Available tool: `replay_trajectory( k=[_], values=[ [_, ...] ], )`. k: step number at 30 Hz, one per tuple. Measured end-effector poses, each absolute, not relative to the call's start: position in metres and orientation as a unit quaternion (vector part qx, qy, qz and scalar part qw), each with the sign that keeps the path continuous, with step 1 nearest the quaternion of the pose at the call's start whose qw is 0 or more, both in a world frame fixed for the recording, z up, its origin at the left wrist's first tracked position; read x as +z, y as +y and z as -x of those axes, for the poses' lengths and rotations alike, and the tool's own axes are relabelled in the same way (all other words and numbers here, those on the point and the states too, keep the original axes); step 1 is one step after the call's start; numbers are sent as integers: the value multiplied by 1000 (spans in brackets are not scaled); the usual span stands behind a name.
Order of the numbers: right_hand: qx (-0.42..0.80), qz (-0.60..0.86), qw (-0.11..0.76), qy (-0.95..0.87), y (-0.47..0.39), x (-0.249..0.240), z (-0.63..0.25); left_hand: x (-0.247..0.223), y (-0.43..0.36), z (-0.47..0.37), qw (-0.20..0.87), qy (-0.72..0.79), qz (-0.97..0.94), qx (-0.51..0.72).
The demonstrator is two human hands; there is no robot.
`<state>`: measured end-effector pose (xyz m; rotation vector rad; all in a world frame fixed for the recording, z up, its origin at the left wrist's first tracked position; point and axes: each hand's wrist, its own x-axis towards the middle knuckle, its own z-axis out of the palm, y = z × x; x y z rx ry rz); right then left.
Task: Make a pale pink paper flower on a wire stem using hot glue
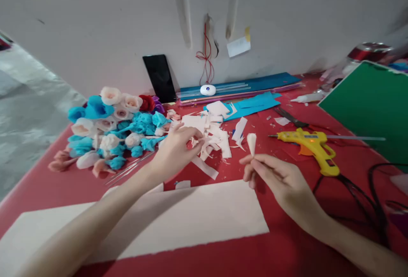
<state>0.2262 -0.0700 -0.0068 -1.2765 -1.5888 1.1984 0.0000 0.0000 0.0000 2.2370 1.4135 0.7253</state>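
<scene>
My right hand (280, 181) pinches the narrow lower end of a small white paper bud (251, 143), which points upward above the red table. My left hand (180, 147) reaches over a pile of cut white paper pieces (219, 138). Its thumb and index finger curl close together at the pile's left side. Whether a piece lies between those fingertips I cannot make out. Below both hands a long sheet of pale paper (191, 217) lies flat, partly covered by my left forearm.
Blue, white, pink and red paper flowers (124, 128) are heaped at left. A yellow glue gun (314, 145) with a glue stick lies right, near scissors (290, 117), a black cable (357, 196) and a green board (366, 111). A phone (159, 79) leans on the wall.
</scene>
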Motion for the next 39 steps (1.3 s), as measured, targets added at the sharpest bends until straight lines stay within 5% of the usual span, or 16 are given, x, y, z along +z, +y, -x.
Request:
replay_trajectory(
  k=[11,17,25,39],
  values=[
    [546,472,389,-572,-75,4,-218,5,-29,-22,470,436,-665,384],
    [538,453,348,-619,-80,9,-216,12,-46,-24,319,360,-795,369],
    [534,447,307,-649,-86,5,-214,13,-58,-35,435,358,-735,378],
    [562,447,302,-627,-89,1,-213,9,-62,-41,482,410,-674,382]
  ],
)
